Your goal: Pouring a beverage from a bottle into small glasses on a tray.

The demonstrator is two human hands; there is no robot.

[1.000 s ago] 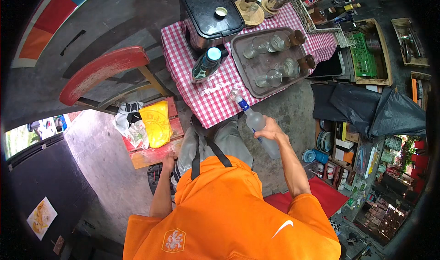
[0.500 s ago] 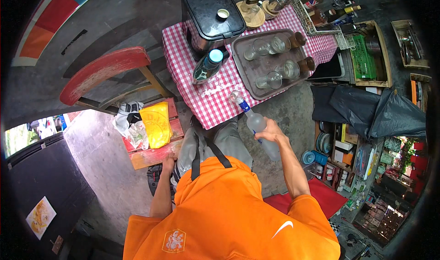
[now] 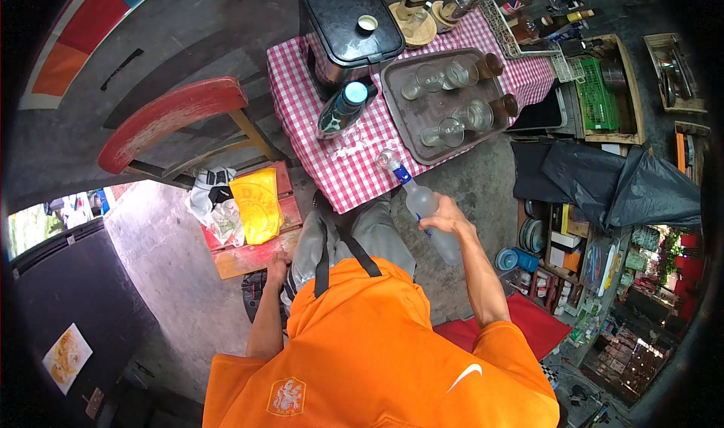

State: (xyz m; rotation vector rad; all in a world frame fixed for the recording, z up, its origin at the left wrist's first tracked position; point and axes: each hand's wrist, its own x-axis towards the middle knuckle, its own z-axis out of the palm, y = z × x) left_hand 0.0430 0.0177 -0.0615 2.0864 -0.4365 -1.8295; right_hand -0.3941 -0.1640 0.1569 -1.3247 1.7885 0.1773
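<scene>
My right hand (image 3: 448, 216) is closed round the body of a frosted glass bottle (image 3: 422, 200) with blue markings. The bottle is tilted, its neck pointing away from me and its mouth reaching the near edge of the checked tablecloth (image 3: 354, 183). Low on the other side, my left hand (image 3: 278, 268) rests at the near edge of the red wooden chair seat (image 3: 241, 260); its fingers hardly show. Just beyond the bottle's mouth, a brown tray (image 3: 422, 130) holds several glasses (image 3: 452, 131).
A dark bottle with a pale blue cap (image 3: 354, 94) and a black lidded bin (image 3: 351, 21) stand on the table. A yellow cloth or bag (image 3: 257, 205) lies on the chair. Rightward are a wire basket of bottles (image 3: 520, 36), a green crate (image 3: 598, 96) and cluttered shelves (image 3: 566, 247).
</scene>
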